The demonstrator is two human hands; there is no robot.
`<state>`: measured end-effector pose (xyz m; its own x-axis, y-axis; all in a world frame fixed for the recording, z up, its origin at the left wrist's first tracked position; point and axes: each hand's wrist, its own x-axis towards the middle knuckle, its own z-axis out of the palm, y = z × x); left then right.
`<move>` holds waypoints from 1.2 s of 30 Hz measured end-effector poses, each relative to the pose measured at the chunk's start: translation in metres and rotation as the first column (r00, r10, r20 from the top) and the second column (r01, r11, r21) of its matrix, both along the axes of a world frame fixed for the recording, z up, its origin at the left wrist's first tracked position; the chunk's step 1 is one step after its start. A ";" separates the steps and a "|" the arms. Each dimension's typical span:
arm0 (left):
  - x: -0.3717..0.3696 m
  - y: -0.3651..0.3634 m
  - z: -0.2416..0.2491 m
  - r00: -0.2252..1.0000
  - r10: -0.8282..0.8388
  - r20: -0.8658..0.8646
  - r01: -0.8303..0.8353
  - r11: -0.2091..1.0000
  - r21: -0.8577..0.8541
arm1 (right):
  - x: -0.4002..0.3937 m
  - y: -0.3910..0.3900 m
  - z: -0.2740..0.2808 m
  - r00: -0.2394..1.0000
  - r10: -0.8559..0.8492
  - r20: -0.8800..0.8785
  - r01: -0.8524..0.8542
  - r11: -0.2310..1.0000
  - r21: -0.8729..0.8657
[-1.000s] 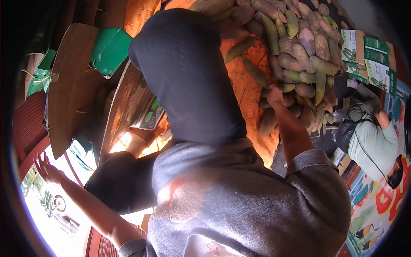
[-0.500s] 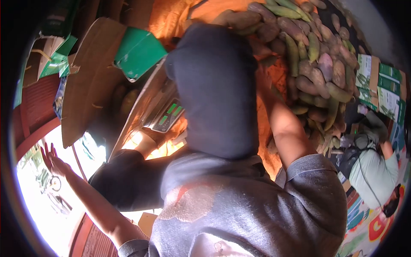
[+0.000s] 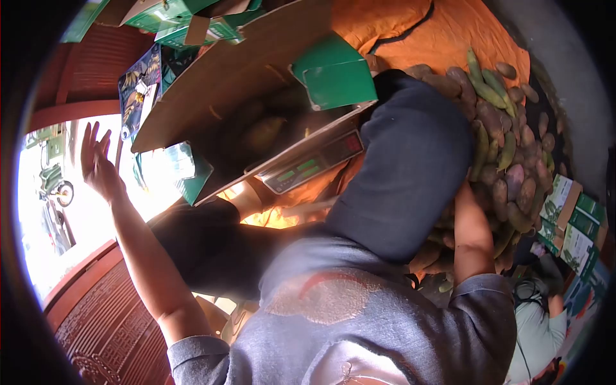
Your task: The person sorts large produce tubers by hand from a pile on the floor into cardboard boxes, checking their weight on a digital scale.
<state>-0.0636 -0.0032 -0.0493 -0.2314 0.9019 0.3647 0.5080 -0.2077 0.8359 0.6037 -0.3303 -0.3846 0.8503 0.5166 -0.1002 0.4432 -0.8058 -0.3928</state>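
Orange cloth (image 3: pixel 443 32) lies under a heap of sweet potatoes (image 3: pixel 507 167), purple-brown and greenish, at the right of the view. The person's right arm runs down into this heap; the right hand is hidden behind their dark-clad knee (image 3: pixel 410 167), so its grip cannot be told. The left hand (image 3: pixel 96 163) is raised well away at the far left, fingers spread wide, palm open, holding nothing, against a bright doorway. Between the arms stands a weighing scale (image 3: pixel 308 168) with a green display, carrying an open cardboard box (image 3: pixel 256 90) with green flaps (a few sweet potatoes show dimly inside). Another person in a pale shirt (image 3: pixel 536 333) sits at the lower right
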 end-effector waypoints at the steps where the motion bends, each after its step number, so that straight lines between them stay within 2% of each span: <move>1: 0.013 -0.001 0.006 0.999 -0.017 0.033 0.017 1.000 -0.009 | 0.013 0.001 0.002 0.998 -0.056 -0.023 0.059 0.989 0.137; 2: 0.021 0.001 0.011 0.999 -0.051 0.006 0.051 0.999 -0.010 | 0.026 0.004 0.006 0.994 -0.095 -0.057 0.108 0.953 0.284; 4: 0.023 0.009 0.017 0.976 -0.216 0.012 0.216 0.975 -0.044 | 0.045 0.012 0.033 0.999 -0.051 0.004 0.043 0.890 0.454; 6: 0.026 0.017 0.018 0.919 -0.388 -0.064 0.380 0.919 -0.109 | 0.031 0.032 0.096 0.970 0.062 0.235 -0.171 0.863 0.475; 7: 0.033 0.017 0.020 0.890 -0.455 -0.044 0.445 0.884 -0.141 | 0.038 0.040 0.119 0.953 0.068 0.295 -0.187 0.899 0.396; 8: 0.039 0.019 0.016 0.852 -0.514 -0.099 0.502 0.856 -0.124 | 0.027 0.055 0.158 0.912 0.124 0.392 -0.293 0.865 0.408; 9: 0.043 0.020 0.014 0.828 -0.554 -0.088 0.534 0.826 -0.181 | 0.010 0.076 0.197 0.887 0.152 0.437 -0.366 0.807 0.463; 10: 0.052 0.015 0.014 0.816 -0.551 -0.175 0.513 0.829 -0.221 | -0.008 0.095 0.234 0.903 0.192 0.384 -0.398 0.709 0.582; 11: 0.060 0.011 0.013 0.794 -0.550 -0.261 0.491 0.832 -0.259 | 0.013 0.103 0.254 0.867 0.272 0.417 -0.475 0.703 0.529; 12: 0.063 0.007 0.008 0.780 -0.551 -0.297 0.495 0.833 -0.247 | -0.013 0.124 0.292 0.878 0.334 0.343 -0.478 0.577 0.662; 13: 0.066 0.003 0.003 0.765 -0.551 -0.332 0.499 0.834 -0.234 | -0.037 0.141 0.324 0.872 0.334 0.359 -0.487 0.509 0.710; 14: 0.069 -0.002 0.002 0.765 -0.534 -0.359 0.466 0.845 -0.263 | -0.059 0.156 0.356 0.848 0.364 0.386 -0.527 0.501 0.686; 15: 0.071 -0.006 0.006 0.769 -0.521 -0.371 0.433 0.851 -0.298 | -0.103 0.172 0.392 0.814 0.444 0.375 -0.561 0.433 0.705; 18: 0.068 -0.011 0.009 0.724 -0.500 -0.475 0.484 0.859 -0.167 | -0.178 0.205 0.448 0.652 0.632 0.419 -0.705 0.300 0.643; 21: 0.067 -0.006 -0.003 0.711 -0.454 -0.537 0.489 0.868 -0.086 | -0.223 0.229 0.456 0.483 0.789 0.380 -0.747 0.144 0.649; 23: 0.068 -0.010 -0.008 0.688 -0.376 -0.620 0.417 0.905 -0.086 | -0.271 0.251 0.451 0.294 0.900 0.322 -0.778 0.029 0.628; 25: 0.065 -0.010 -0.013 0.656 -0.354 -0.666 0.394 0.914 -0.098 | -0.312 0.268 0.427 0.144 0.974 0.175 -0.753 -0.008 0.658; 27: 0.064 -0.010 -0.012 0.653 -0.352 -0.671 0.409 0.909 -0.079 | -0.340 0.282 0.402 0.032 0.963 0.266 -0.930 -0.069 0.362; 29: 0.062 -0.013 -0.010 0.669 -0.357 -0.652 0.411 0.908 -0.075 | -0.367 0.288 0.385 -0.129 0.934 0.334 -0.974 -0.182 0.133; 31: 0.060 -0.013 -0.012 0.689 -0.359 -0.630 0.415 0.908 -0.063 | -0.381 0.297 0.356 -0.239 0.942 0.237 -0.970 -0.220 -0.105; 33: 0.060 -0.012 -0.012 0.672 -0.357 -0.649 0.423 0.904 -0.059 | -0.394 0.303 0.324 -0.160 0.986 -0.055 -0.923 -0.169 -0.345; 35: 0.059 -0.011 -0.012 0.665 -0.355 -0.658 0.430 0.901 -0.051 | -0.393 0.311 0.273 -0.183 0.974 -0.136 -0.810 -0.228 -0.540; 36: 0.059 -0.010 -0.013 0.667 -0.353 -0.656 0.432 0.901 -0.046 | -0.392 0.313 0.268 -0.172 0.973 -0.153 -0.833 -0.226 -0.504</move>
<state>-0.0050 -0.0127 -0.0619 0.4567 0.8019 0.3852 0.7568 -0.5778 0.3056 0.2119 -0.0177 -0.1168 -0.5239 0.7065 -0.4758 0.8018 0.5976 0.0044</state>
